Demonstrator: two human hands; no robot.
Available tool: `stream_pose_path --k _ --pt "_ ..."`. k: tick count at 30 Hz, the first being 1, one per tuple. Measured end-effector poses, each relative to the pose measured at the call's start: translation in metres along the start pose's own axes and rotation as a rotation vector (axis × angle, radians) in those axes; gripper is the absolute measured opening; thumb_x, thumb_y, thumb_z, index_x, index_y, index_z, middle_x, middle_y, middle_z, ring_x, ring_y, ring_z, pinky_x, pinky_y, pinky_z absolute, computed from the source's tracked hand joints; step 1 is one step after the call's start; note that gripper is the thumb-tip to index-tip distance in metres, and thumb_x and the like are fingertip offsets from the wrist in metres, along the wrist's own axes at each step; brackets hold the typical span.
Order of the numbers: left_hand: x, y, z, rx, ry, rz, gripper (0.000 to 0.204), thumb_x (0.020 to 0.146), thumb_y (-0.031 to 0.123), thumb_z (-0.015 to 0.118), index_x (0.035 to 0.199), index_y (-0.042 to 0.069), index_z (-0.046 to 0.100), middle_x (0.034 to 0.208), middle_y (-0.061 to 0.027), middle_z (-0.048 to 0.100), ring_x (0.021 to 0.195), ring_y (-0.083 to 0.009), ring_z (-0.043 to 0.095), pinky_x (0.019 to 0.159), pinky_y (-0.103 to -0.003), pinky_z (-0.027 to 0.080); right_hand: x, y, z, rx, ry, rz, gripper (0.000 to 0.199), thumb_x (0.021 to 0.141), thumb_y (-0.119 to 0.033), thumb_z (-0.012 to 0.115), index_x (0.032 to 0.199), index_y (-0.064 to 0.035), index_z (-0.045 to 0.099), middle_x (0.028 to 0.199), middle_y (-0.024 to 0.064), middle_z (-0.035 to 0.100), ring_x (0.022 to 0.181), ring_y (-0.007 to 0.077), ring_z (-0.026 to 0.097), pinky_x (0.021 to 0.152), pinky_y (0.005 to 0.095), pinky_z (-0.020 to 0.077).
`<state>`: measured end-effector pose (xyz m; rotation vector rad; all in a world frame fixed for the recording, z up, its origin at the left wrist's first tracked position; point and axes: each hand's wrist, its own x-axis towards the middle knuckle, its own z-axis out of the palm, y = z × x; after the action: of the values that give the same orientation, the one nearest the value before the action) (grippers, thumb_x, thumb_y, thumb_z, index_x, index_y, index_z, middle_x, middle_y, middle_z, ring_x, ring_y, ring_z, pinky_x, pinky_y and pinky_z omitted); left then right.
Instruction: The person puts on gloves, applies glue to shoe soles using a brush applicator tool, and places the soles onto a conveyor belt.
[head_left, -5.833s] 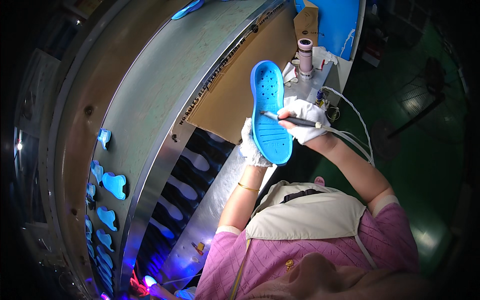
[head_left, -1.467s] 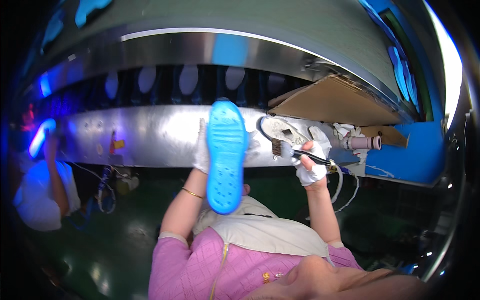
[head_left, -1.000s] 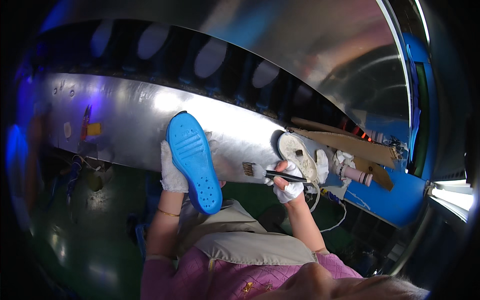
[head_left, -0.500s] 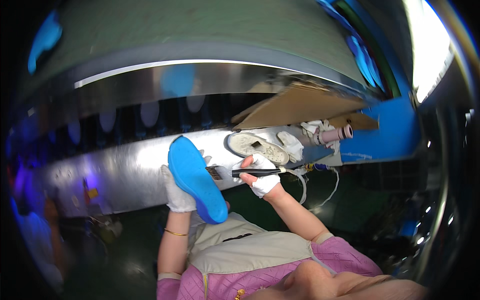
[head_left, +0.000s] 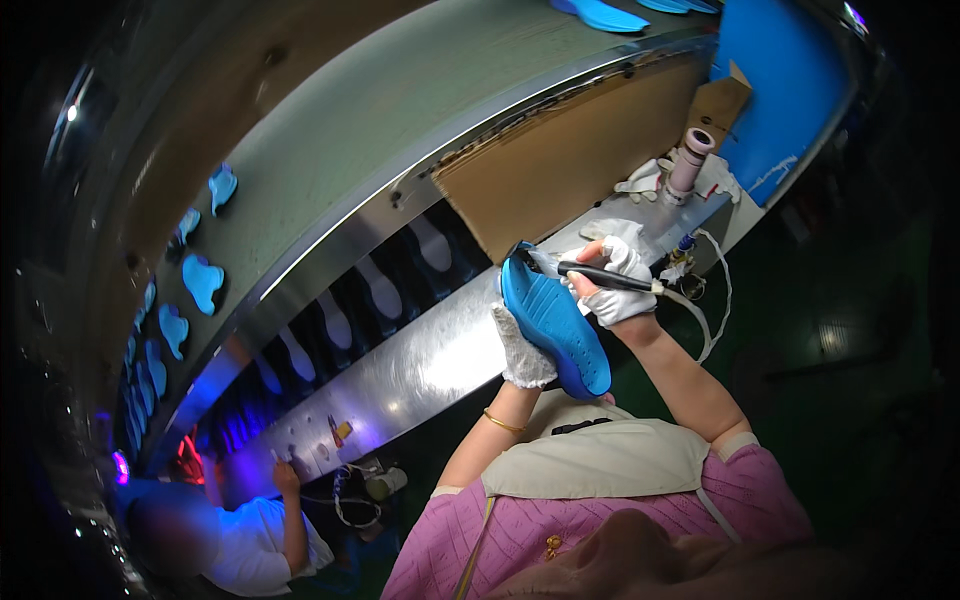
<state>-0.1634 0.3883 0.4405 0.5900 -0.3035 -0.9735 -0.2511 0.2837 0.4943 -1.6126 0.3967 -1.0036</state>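
A blue shoe sole (head_left: 556, 318) is held up over the near edge of the metal bench. My left hand (head_left: 522, 350), in a whitish knit glove, grips it from the left and below, with most fingers hidden behind it. In my right hand (head_left: 618, 278), gloved with bare fingertips, is a brush (head_left: 612, 278) with a black handle, pinched between thumb and fingers. Its pale bristle end reaches the far tip of the sole; whether the bristles touch is hard to make out. A white hose (head_left: 703, 325) runs from the handle's rear end.
Beyond the metal bench (head_left: 400, 390) runs a green conveyor belt (head_left: 400, 110) carrying several blue soles (head_left: 203, 282). Cardboard (head_left: 570, 150) leans along its side. A pink tumbler (head_left: 688, 170) and white gloves stand near a blue panel (head_left: 780, 90). Another person's hand (head_left: 287, 477) works farther left.
The view has swung, bringing the co-worker and more belt soles into sight. The brush end has gone from the sole's side edge to its far tip. Both hands keep their holds.
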Motion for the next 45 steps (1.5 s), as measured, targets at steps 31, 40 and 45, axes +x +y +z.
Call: stream_pose_path --k 31,40,45 --pt "0.013 0.099 -0.026 0.059 -0.040 -0.154 0.078 0.088 0.068 0.035 0.136 0.008 0.043 0.129 -0.0170 0.053 0.110 -0.0350 0.056 0.095 -0.049 0.046 -0.052 -0.013 0.060 -0.173 -0.050 -0.419 0.008 0.073 -0.008 0.065 0.080 -0.0092 0.061 0.071 0.0066 0.060 0.066 0.0252 0.060 0.061 0.0316 0.0475" --pt "-0.018 0.080 -0.089 0.202 -0.037 -0.599 0.076 0.083 0.073 0.038 0.127 0.012 0.046 0.111 -0.0085 0.059 0.096 -0.0252 0.060 0.088 -0.039 0.051 -0.065 -0.016 0.041 0.145 -0.101 0.159 0.013 0.076 -0.003 0.071 0.086 -0.0027 0.063 0.086 0.0071 0.066 0.080 0.0110 0.063 0.073 0.0253 0.0507" --pt "0.002 0.075 -0.046 0.279 0.014 -0.344 0.092 0.078 0.078 0.040 0.139 0.009 0.036 0.126 -0.0137 0.054 0.108 -0.0285 0.057 0.094 -0.043 0.048 -0.064 -0.017 0.033 0.276 -0.191 0.267 0.009 0.083 -0.002 0.066 0.091 -0.0023 0.063 0.087 0.0061 0.066 0.076 0.0101 0.062 0.070 0.0248 0.0509"
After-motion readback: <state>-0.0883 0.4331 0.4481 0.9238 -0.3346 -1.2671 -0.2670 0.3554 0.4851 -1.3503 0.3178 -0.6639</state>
